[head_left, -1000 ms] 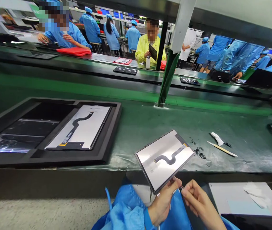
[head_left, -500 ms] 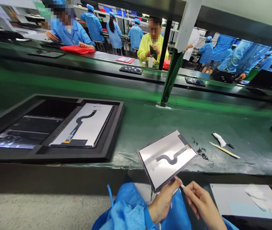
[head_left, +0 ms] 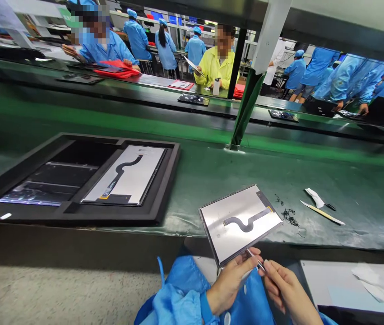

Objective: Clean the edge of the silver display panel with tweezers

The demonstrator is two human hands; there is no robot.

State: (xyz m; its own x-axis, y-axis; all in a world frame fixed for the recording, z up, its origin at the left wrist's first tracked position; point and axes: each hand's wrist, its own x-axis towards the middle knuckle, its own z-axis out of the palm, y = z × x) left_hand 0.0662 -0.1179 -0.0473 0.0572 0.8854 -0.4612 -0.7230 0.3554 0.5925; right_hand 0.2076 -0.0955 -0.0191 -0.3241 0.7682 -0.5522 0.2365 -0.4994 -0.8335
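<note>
My left hand is closed on the lower edge of an LCD screen panel, which it holds tilted over the bench's front edge. The panel's silvery back faces up, with a curved black flex cable on it. Close beside the left fingers, my right hand pinches slim metal tweezers. Their tip lies by the panel's lower edge; whether it touches is hard to see. Black shreds lie on the bench just right of the panel.
At left, a black foam tray holds a similar panel and dark glass panels. A yellow-handled knife and a white-wrapped tool lie at right. A post rises from the green bench. Co-workers sit across the line.
The tweezers now show more plainly between my hands, angled to the panel's lower edge. My view has shifted slightly left. The co-worker in yellow now holds a panel out to one side.
</note>
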